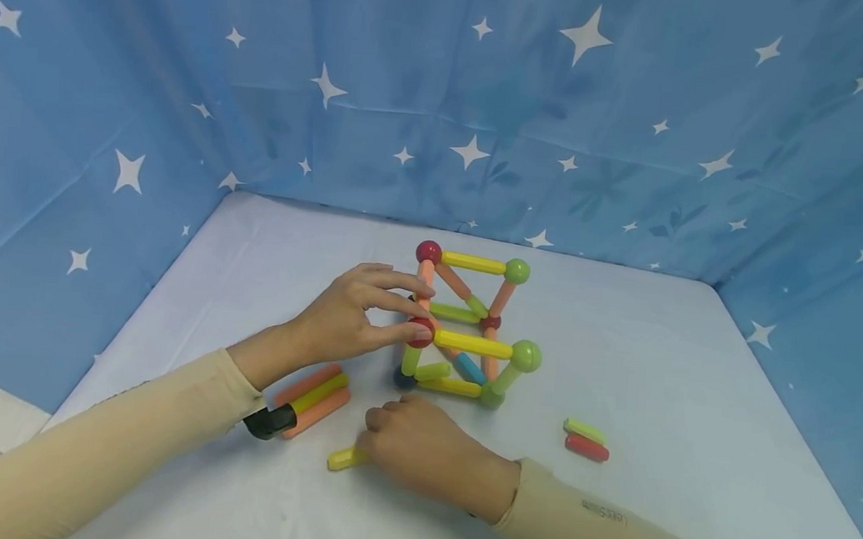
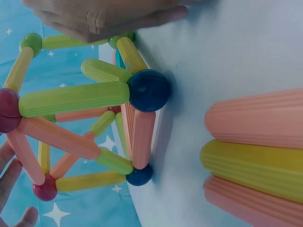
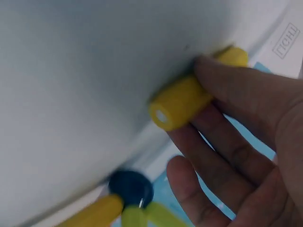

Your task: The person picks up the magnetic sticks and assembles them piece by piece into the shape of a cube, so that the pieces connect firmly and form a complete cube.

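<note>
A cube-like frame of coloured sticks and balls stands on the white table, with a red ball [image 1: 420,333] at its near upper left corner. My left hand [image 1: 357,310] is at that corner, the thumb over the ball and the other fingers stretched along the frame's left side; in the left wrist view, fingertips [image 2: 10,177] show spread beside the frame. Low in front of the frame, my right hand [image 1: 429,453] pinches a yellow stick [image 3: 182,101] between thumb and fingers. Near it are a dark blue ball [image 3: 131,188] and the frame's lower sticks.
Left of the frame lie orange sticks [image 2: 255,118] with a yellow stick [image 2: 251,168] between them, partly behind the black wrist camera [image 1: 270,422]. A short green stick [image 1: 584,431] and a red stick [image 1: 587,447] lie to the right. A blue star-patterned curtain [image 1: 379,166] encloses the table.
</note>
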Action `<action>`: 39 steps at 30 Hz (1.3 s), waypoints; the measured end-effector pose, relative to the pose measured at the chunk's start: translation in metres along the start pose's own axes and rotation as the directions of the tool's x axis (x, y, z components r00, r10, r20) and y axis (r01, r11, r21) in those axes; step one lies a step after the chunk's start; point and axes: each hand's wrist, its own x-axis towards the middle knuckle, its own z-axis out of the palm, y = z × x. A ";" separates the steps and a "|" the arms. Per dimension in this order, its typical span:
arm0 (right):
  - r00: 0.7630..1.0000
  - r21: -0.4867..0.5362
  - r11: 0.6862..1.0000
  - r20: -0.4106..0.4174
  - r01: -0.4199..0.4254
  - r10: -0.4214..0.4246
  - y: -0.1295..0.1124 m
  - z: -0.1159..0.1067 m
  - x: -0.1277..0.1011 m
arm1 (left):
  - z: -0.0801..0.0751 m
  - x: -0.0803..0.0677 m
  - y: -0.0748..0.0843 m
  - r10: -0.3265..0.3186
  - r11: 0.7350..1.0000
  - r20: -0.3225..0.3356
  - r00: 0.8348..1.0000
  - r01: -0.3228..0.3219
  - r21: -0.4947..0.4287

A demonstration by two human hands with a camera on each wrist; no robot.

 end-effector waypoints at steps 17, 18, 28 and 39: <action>0.983 0.057 0.981 0.007 -0.183 0.183 0.023 -0.004 -0.080 | 0.000 -0.003 0.000 -0.027 1.000 -0.006 1.000 0.027 0.009; 0.978 0.033 0.978 -0.021 -0.206 0.207 0.025 -0.007 -0.084 | 0.000 -0.003 0.000 -0.027 1.000 -0.006 1.000 0.027 0.010; 0.910 -0.217 0.921 -0.337 -0.324 0.240 0.042 -0.040 -0.093 | -0.003 -0.004 -0.001 -0.047 0.999 -0.013 0.999 0.047 0.017; 0.910 -0.266 0.901 -0.331 -0.343 0.249 0.043 -0.028 -0.092 | 0.003 0.000 0.001 -0.025 1.000 -0.007 1.000 0.025 0.002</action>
